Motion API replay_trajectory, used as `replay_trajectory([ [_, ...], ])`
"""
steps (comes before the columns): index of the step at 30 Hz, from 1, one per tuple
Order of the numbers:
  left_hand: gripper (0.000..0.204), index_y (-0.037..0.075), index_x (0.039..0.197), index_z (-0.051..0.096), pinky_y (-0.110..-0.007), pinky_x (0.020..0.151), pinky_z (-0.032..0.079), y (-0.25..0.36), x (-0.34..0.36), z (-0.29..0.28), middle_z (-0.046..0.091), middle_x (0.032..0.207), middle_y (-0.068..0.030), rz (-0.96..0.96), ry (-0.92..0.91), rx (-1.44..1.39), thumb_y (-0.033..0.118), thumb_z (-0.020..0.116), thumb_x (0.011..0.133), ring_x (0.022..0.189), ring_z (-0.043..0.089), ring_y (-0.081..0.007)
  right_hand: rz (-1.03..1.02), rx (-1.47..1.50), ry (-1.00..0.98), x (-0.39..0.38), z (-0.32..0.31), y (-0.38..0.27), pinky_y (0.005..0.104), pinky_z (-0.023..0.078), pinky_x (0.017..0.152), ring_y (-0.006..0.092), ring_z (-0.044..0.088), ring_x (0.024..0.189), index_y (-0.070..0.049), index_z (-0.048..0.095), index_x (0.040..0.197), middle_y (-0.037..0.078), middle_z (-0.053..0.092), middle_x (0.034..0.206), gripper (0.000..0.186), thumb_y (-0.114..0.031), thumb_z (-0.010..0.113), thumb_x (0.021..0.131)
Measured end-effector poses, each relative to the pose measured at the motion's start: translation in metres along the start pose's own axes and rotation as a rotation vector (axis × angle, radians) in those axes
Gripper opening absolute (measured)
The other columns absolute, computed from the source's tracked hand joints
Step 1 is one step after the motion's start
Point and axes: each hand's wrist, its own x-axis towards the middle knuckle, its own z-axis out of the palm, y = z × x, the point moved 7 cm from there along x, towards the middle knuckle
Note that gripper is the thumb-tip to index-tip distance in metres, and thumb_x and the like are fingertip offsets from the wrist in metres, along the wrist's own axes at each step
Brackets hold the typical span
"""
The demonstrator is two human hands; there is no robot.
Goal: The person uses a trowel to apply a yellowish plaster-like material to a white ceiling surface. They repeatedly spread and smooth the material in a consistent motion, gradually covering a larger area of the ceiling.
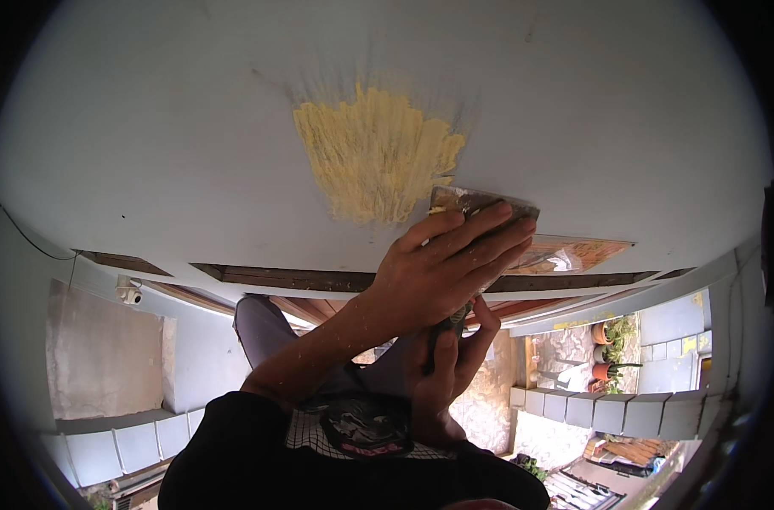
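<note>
Scraper blade (pixel 476 204): flat metal, pressed against the pale ceiling (pixel 149 127). Only its upper edge and corners show past the fingertips; the rest is covered. Its long axis runs from about 7 o'clock, where the handle (pixel 452 323) drops toward the lower hand, up to about 1 o'clock at the blade's edge.

Left hand (pixel 442 272): forearm enters from the lower edge at 7 o'clock; the fingers (pixel 480 234) lie flat, close together and extended, spread over the back of the blade, bearing it on the surface. Nearer of the two hands to the working edge.

Right hand (pixel 442 374): below and partly behind the left hand, fingers curled shut around the handle; the thumb stands up at about 1 o'clock from the palm.

Yellow patch (pixel 374 157): a rough, streaked area where the pale coat is gone. It lies at 10 to 11 o'clock from the left hand's fingertips, its lower right margin touching or just beside the blade's left corner; exact contact cannot be told.

Surroundings: dark timber beams (pixel 285 276) along the ceiling's lower margin; a small white camera unit (pixel 129 293) at 9 o'clock; potted plants (pixel 608 348) and a tiled low wall (pixel 608 412) at 4 o'clock, well apart from the hands.
</note>
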Motion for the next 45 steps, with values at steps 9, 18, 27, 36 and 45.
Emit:
replay_trajectory([
  [9,0.03,0.025,0.118,0.068,-0.032,0.11,0.028,-0.004,0.006,0.003,0.059,0.134,0.0133,-0.008,0.031,-0.018,0.03,0.063,0.088,0.129,0.048,-0.0083,-0.253,-0.305,0.093,0.015,0.004,-0.015,0.0215,0.04,0.055,0.0082,0.049,0.064,-0.002,0.029,0.139,0.009,0.053,0.093,0.05,-0.021,0.047,0.098],
  [18,0.024,0.027,0.112,0.07,-0.033,0.112,0.025,-0.002,0.014,-0.004,0.061,0.132,0.0142,-0.032,0.067,0.066,0.032,0.06,0.09,0.128,0.05,-0.0076,-0.01,0.05,0.025,0.019,0.017,-0.025,0.0235,0.042,0.054,0.0106,0.05,0.064,-0.002,0.023,0.138,0.017,0.05,0.111,0.053,-0.024,0.049,0.097],
  [27,0.038,0.024,0.121,0.067,-0.031,0.112,0.029,-0.006,0.01,-0.007,0.054,0.14,0.0115,0.007,0.036,0.047,0.029,0.061,0.084,0.134,0.043,-0.0094,-0.021,-0.001,0.021,0.011,0.01,-0.016,0.0231,0.037,0.047,0.009,0.048,0.06,-0.002,0.023,0.137,0.014,0.052,0.102,0.048,-0.017,0.045,0.097],
  [36,0.029,0.026,0.115,0.068,-0.033,0.113,0.024,-0.007,0.005,-0.006,0.057,0.137,0.0141,-0.009,0.009,0.018,0.032,0.062,0.088,0.13,0.048,-0.0077,-0.114,-0.27,0.084,0.003,0.016,-0.02,0.0196,0.037,0.057,0.0066,0.045,0.062,-0.005,0.033,0.138,0.008,0.053,0.086,0.048,-0.024,0.051,0.098],
  [45,0.042,0.023,0.128,0.063,-0.033,0.113,0.028,-0.004,0.01,-0.001,0.048,0.146,0.0103,0.036,0.081,0.076,0.028,0.061,0.086,0.137,0.04,-0.0097,-0.051,-0.034,0.054,0.019,0.014,-0.024,0.0207,0.037,0.046,0.0092,0.047,0.055,-0.005,0.027,0.137,0.013,0.054,0.092,0.048,-0.021,0.05,0.097],
])
